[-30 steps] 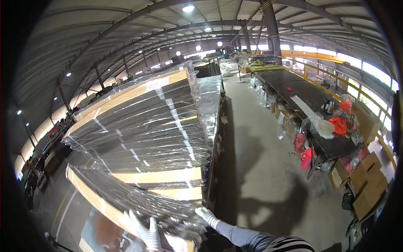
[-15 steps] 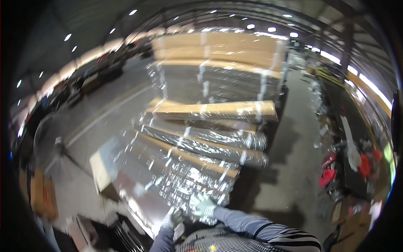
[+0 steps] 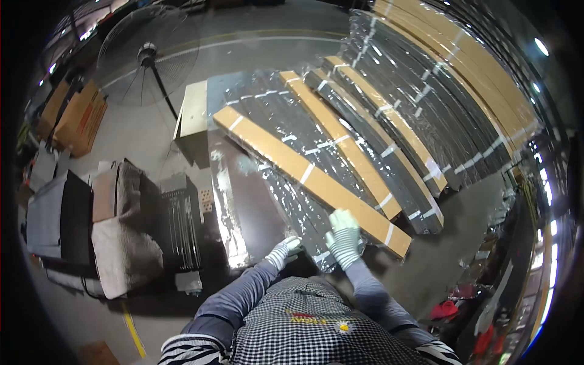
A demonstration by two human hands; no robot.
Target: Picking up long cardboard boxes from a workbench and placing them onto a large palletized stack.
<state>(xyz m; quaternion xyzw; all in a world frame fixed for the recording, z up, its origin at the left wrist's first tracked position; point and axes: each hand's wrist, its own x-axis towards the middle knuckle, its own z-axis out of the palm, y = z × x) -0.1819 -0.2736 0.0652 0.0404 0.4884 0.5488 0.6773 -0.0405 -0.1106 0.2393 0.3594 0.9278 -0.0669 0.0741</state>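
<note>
Both my hands wear pale gloves with grey-striped cuffs. My left hand (image 3: pixel 284 250) lies at the near edge of a dark brown panel (image 3: pixel 252 201), its fingers stretched toward the right and nothing visible in them. To its right, my right hand (image 3: pixel 344 236) reaches forward with extended fingers over the plastic-wrapped dark panels (image 3: pixel 298 210). Its fingertips meet the side of a long, narrow cardboard package (image 3: pixel 313 176), close to that package's near end. White straps or tape cross this package, which lies diagonally over the wrapped stack. Contact under the right palm is hidden.
More long strapped packages (image 3: pixel 350 149) lie behind, beside a tall wrapped stack (image 3: pixel 426 91). A pedestal fan (image 3: pixel 147 55) and a pale box (image 3: pixel 193 112) stand far left. Left of me are a cloth-draped piece (image 3: pixel 125 249) and dark panels (image 3: pixel 179 213). Red items (image 3: pixel 444 309) lie lower right.
My view has swung left and down, so the stack appears turned and closer. My right hand has shifted right and forward to the cardboard package; my left remains near the panel's edge.
</note>
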